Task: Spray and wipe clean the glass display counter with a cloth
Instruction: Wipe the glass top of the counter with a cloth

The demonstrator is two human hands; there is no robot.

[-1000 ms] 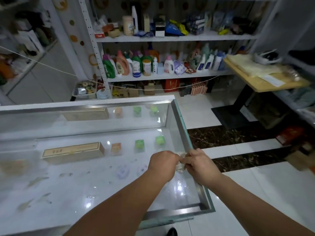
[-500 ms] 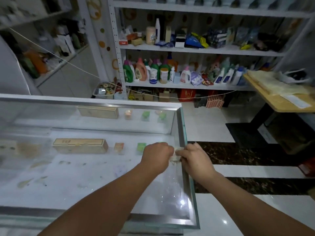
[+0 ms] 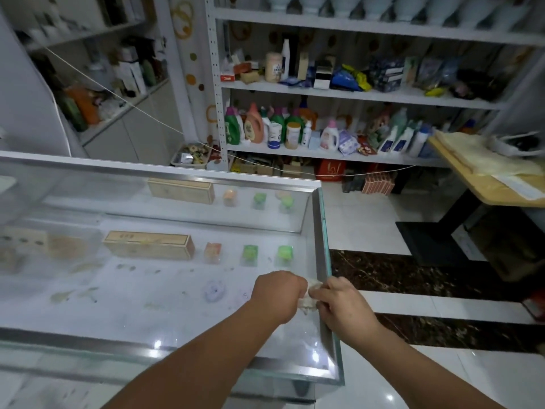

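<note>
**Both hands still bunching the cloth at the right edge – no wiping yet**

Nearest the camera, the left hand (image 3: 277, 293) and right hand (image 3: 339, 305) meet over the right-hand rim of the glass table (image 3: 323, 231). Both are curled round the same small pale cloth (image 3: 307, 305), which only peeks out between them. The left is a fist with its back to the camera, and the right pinches the cloth from the other side. So the cloth is held up at the table's edge rather than flat on the glass.

What's changed over the last second is pretty much just the view. The head has tipped up, so more of the shelving shows, while the hands have stayed together on that same spot. That reads like folding or wringing the cloth, not a stroke. No spray bottle is in either hand. The smudges (image 3: 73, 293) on the glass to the left look untouched, so most of the job is probably still ahead.

Under the glass there's a long tan box (image 3: 149, 245), an orange packet (image 3: 213, 252) and two green packets (image 3: 250, 254). The box lid has dark marks on it, too blurred to read.

Further back, a white shelf rack (image 3: 339, 156) holds detergent-style bottles (image 3: 253, 124). A red bag (image 3: 330, 169) sits underneath it with a gold mark. None of the labels or brands is legible at this sharpness – honestly not one word. On the far right stands a wooden side table (image 3: 486, 190).
</note>
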